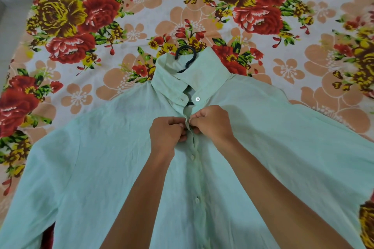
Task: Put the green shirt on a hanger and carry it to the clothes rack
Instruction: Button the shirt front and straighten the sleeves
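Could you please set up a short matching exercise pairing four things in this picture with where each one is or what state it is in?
Column one:
1. hanger hook
2. collar button
3. left hand
4. floral bedsheet

Column two:
A. undone, beside its empty buttonhole
B. pinching the placket below the collar
C. sticking out of the collar of the green shirt
D. spread out under the shirt

Pairs: 1-C, 2-A, 3-B, 4-D
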